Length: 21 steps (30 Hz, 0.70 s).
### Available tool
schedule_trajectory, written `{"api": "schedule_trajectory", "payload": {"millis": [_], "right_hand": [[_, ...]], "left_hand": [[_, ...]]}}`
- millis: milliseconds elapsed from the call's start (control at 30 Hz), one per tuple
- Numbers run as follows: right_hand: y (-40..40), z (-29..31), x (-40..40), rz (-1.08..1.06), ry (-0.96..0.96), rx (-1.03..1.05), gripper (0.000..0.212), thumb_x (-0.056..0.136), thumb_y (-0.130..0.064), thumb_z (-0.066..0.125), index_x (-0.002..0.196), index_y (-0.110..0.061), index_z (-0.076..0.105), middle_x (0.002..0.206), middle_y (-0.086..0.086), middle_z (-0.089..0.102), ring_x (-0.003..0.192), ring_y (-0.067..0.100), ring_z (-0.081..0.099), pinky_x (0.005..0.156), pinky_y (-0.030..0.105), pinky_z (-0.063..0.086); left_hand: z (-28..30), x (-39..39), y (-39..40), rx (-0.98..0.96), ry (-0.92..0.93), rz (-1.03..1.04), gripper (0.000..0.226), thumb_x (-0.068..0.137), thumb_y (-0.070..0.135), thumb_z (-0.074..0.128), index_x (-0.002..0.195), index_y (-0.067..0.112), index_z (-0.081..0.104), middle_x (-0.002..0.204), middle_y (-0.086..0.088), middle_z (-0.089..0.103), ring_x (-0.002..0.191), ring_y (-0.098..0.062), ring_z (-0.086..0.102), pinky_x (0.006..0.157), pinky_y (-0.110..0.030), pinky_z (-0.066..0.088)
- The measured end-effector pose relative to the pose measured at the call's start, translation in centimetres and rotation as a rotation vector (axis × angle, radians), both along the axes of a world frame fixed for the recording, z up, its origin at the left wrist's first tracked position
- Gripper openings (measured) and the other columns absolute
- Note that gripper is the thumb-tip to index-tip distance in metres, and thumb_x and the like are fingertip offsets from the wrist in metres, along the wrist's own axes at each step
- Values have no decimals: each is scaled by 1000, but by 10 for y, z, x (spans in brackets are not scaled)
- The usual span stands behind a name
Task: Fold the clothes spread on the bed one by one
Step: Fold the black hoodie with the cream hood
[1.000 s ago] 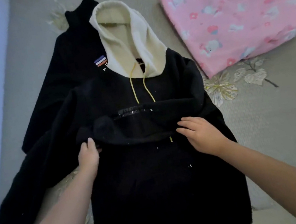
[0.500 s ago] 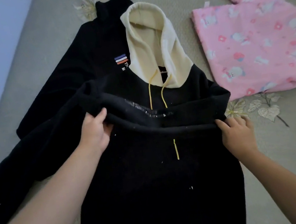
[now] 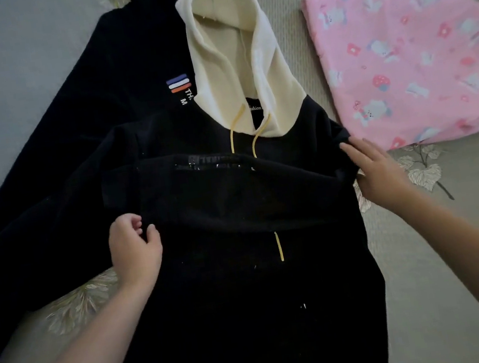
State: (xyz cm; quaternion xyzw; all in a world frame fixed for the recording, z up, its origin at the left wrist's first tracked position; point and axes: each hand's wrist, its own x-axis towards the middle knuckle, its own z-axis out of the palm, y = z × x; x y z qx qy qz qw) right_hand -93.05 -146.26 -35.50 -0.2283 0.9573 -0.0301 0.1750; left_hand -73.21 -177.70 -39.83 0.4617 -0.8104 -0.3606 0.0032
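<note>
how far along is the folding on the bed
Early. Nothing looks fully folded yet. In hand: the hoodie, one sleeve laid across its chest, left hand by the cuff and right hand at the shoulder edge. Its other sleeve is still spread out. Left: the rest of the hoodie, the black top under it and the pink garment.

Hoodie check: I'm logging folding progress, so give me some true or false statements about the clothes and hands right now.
1. The hoodie has a cream hood. True.
2. The pink garment lies left of the hoodie. False: it lies to the right.
3. The left hand is at the fold across the hoodie's chest. True.
4. The right hand rests on the pink garment. False: it is at the hoodie's right edge.
5. The drawstrings are yellow. True.
</note>
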Motion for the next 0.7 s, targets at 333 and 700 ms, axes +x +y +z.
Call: {"api": "schedule_trajectory", "payload": {"millis": [333,700], "right_hand": [[-14,30,-85,-24,-21,277,27,92,-17,33,67,-14,44,67,3,49,85,26,53,97,33,16],[9,-28,-72,-262,244,157,35,95,-23,43,119,1,51,122,20,53,120,34,41,99,42,23]], "left_hand": [[-16,-78,11,-263,-156,-802,51,91,27,51,136,5,39,148,-15,28,140,-29,15,111,-45,16],[-46,-84,8,-437,-531,-815,64,93,53,20,145,27,-7,154,-10,-12,140,-27,-15,113,-48,1]]}}
